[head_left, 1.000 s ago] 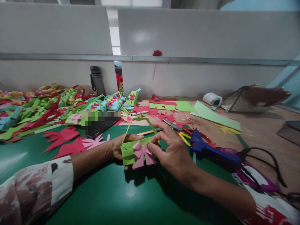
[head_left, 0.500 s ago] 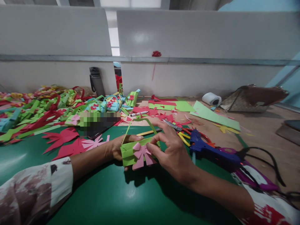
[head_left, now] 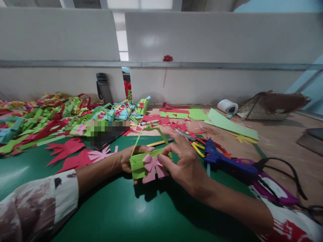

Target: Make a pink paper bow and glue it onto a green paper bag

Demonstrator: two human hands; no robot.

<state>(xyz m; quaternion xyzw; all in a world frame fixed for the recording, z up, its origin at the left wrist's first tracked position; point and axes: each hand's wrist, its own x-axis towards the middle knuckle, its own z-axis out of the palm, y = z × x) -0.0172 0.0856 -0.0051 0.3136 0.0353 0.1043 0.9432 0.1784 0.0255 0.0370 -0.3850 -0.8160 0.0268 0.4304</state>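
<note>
The bag point(head_left: 137, 168), a small green paper one with a thin handle point(head_left: 135, 143), is held up just above the bench point(head_left: 136, 215), its front turned toward the person. The left hand point(head_left: 127, 159) is closed around its left end, thumb at the top and fingers reaching beneath. The pink flower point(head_left: 153, 165) lies against the front, and the thumb and forefinger of the right hand point(head_left: 186, 164) are pinched at its upper right edge.

The step in hand appears to be seating the flower flat. Done well, it calls for light thumb pressure near the flower's middle, with the left fingers backing the wall so the thin paper does not cave in. The lower petals hang slightly past the bottom edge, so this is a good point to check that the flower sits straight. Whether glue lies beneath cannot be told; if it does, a steady hold beats sliding. The handle is best left untouched, since a knock could crease it. The glue gun point(head_left: 222, 160) lies near the right forearm, which should stay clear in case the nozzle is hot.
</note>
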